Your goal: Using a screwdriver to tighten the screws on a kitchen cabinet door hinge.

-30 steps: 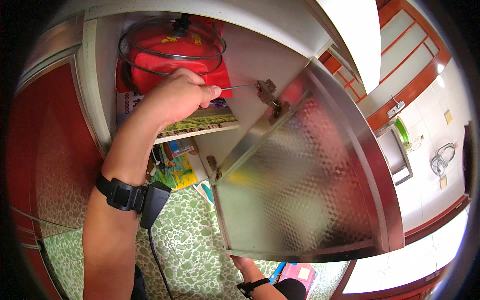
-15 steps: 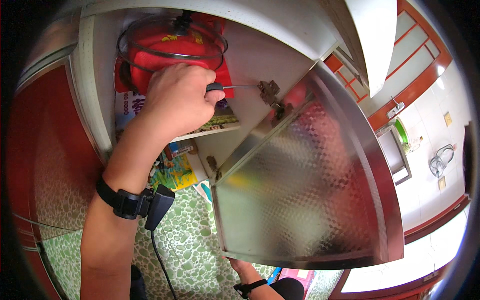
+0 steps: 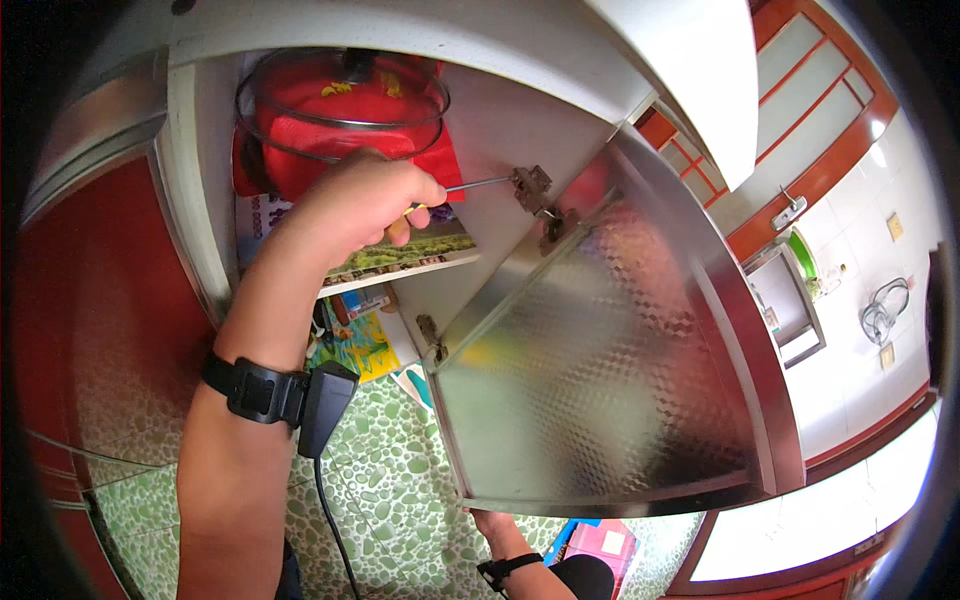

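Observation:
My left hand (image 3: 375, 200) is closed around the handle of a screwdriver (image 3: 478, 184); a bit of yellow shows between the fingers. The screwdriver's thin metal shaft points right, its tip at the upper metal hinge (image 3: 532, 188) on the cabinet's inner side wall. That hinge joins a swung-out cabinet door (image 3: 600, 380) with a patterned, shiny panel and metal frame. Lower down, a second hinge (image 3: 430, 335) sits near the door's edge. Below the door, my right hand (image 3: 488, 522) holds its bottom corner, fingers mostly hidden behind the frame.
Inside the cabinet, a glass lid (image 3: 345, 125) rests over a red bag (image 3: 300, 165) on a shelf (image 3: 400, 272). Coloured packages (image 3: 360, 345) lie beneath. A red cabinet panel (image 3: 95, 300) stands at left, above green pebble-patterned flooring (image 3: 370, 450). A black cable (image 3: 325, 520) hangs from my left wrist strap.
My left hand has turned and its fingers have shifted on the screwdriver, covering the dark handle part seen before. The view has moved slightly. My right hand stays at the door's bottom corner.

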Demonstrator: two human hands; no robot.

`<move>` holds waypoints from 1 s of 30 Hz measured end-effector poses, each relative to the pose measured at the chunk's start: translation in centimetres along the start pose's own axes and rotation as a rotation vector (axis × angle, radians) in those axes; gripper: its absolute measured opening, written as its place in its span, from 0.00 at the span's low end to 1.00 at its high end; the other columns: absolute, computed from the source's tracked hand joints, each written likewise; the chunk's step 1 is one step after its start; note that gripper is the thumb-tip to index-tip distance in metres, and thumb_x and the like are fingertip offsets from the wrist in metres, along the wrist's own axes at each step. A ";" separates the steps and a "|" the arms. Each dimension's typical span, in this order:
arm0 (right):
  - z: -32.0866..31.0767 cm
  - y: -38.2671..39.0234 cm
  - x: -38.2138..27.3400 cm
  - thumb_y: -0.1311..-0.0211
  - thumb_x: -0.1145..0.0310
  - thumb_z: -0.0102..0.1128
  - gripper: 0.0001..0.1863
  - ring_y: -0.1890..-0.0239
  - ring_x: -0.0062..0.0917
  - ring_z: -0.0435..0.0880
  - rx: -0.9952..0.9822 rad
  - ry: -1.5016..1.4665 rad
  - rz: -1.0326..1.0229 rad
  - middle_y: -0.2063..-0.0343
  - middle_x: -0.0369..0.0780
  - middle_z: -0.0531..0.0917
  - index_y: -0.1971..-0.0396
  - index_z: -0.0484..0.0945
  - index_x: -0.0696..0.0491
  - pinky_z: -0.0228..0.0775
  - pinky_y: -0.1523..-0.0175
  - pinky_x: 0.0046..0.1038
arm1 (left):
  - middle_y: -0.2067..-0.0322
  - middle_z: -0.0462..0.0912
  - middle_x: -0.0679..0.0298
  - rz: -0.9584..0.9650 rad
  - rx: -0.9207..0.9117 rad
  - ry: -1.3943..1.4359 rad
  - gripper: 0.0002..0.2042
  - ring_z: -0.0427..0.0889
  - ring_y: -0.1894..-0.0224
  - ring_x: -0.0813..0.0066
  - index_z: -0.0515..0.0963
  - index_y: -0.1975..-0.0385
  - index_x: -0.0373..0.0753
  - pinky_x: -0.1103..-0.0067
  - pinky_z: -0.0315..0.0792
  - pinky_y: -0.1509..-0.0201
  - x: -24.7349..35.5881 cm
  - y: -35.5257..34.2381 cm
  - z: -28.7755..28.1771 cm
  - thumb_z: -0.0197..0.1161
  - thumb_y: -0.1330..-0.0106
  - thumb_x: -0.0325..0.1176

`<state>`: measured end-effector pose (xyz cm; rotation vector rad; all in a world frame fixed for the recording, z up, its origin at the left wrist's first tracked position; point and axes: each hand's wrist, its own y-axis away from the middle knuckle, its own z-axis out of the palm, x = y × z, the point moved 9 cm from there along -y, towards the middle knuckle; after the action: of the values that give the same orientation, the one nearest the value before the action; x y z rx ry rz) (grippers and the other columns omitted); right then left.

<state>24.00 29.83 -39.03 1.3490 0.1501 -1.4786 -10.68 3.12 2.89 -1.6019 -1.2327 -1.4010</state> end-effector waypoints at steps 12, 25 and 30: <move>-0.1 -1.2 2.4 0.29 0.54 0.47 0.13 0.71 0.27 0.79 0.002 0.047 0.064 0.65 0.36 0.79 0.55 0.74 0.46 0.69 0.78 0.28 | 0.78 0.78 0.46 0.333 0.142 -0.742 0.18 0.78 0.75 0.59 0.80 0.74 0.30 0.65 0.71 0.67 5.2 -0.3 -0.6 0.65 0.37 0.43; -2.8 -3.5 3.0 0.31 0.58 0.52 0.10 0.71 0.27 0.79 -0.054 0.116 -0.073 0.65 0.36 0.79 0.57 0.74 0.46 0.69 0.79 0.29 | 0.68 0.81 0.44 0.563 0.499 -1.018 0.17 0.81 0.62 0.45 0.81 0.64 0.36 0.57 0.72 0.58 7.0 2.8 0.3 0.59 0.34 0.46; -2.4 -3.6 3.5 0.32 0.60 0.52 0.09 0.70 0.28 0.79 -0.084 0.082 -0.052 0.65 0.36 0.79 0.56 0.74 0.47 0.71 0.79 0.29 | 0.67 0.83 0.48 0.459 0.447 -1.047 0.18 0.81 0.61 0.46 0.82 0.65 0.38 0.55 0.73 0.56 6.5 3.0 0.8 0.57 0.33 0.49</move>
<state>23.68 30.92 -44.45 1.3464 0.2987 -1.4446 -7.75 4.36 9.37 -2.1310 -1.4196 0.0908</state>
